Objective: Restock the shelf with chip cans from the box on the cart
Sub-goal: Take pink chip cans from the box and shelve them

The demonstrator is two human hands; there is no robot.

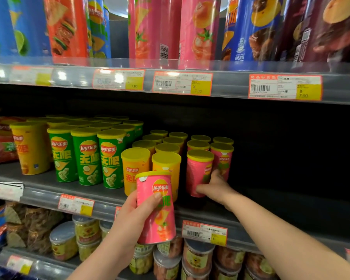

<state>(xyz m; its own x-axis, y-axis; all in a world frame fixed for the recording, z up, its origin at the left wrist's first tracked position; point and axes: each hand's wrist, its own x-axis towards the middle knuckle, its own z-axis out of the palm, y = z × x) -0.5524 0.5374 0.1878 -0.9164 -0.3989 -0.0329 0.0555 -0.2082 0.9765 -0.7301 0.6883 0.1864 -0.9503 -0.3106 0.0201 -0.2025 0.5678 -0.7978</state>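
My left hand (133, 215) grips a short pink chip can (157, 209) with a yellow lid, held upright in front of the middle shelf's edge. My right hand (214, 188) reaches onto the middle shelf (40, 190) and wraps its fingers round the lower part of another pink can (198, 174) standing at the front of a pink row. Left of it stand rows of orange cans (134, 170) and green cans (109, 158), all with yellow lids. The box and cart are out of view.
To the right of the pink rows the middle shelf is dark and bare. Tall chip tubes (154, 27) fill the top shelf. Clear-lidded snack tubs (198, 257) crowd the shelf below. Price tags (182, 82) line the shelf rails.
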